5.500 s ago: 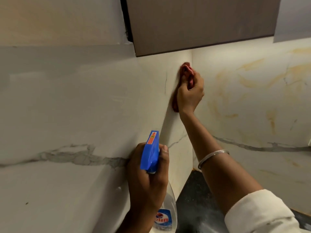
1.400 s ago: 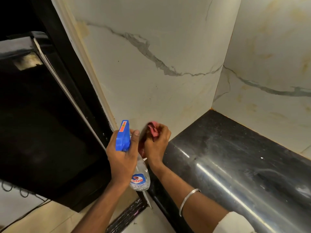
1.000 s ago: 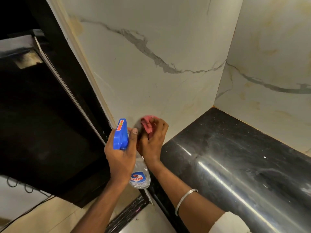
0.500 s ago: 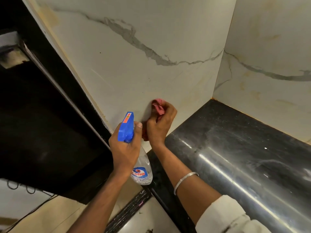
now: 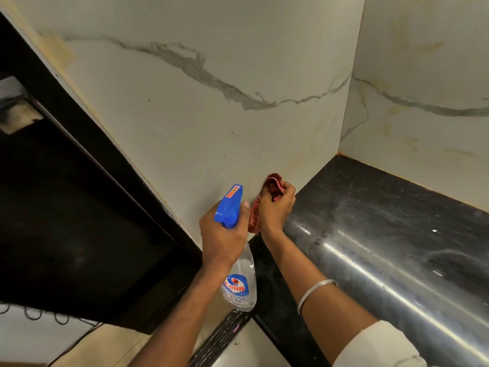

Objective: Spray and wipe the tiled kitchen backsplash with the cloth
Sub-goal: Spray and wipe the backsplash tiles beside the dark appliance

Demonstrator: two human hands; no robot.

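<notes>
Right hand point(image 5: 277, 207) presses a bunched red cloth point(image 5: 272, 185) against the marble-veined backsplash point(image 5: 211, 115), just above the left end of the black counter point(image 5: 383, 221). Left hand point(image 5: 222, 237), just left of the cloth, grips a clear spray bottle point(image 5: 239, 284) with a blue trigger head point(image 5: 230, 205); the bottle hangs beside the counter's end. A bangle point(image 5: 315, 292) circles the right wrist above the counter. A black appliance point(image 5: 66, 221) stands left of the counter, beyond the backsplash edge.

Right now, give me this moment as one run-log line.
step: wiping | right hand: red cloth pressed on backsplash low, beside black countertop | left hand: holds spray bottle, nozzle toward wall | spraying: not visible
</notes>
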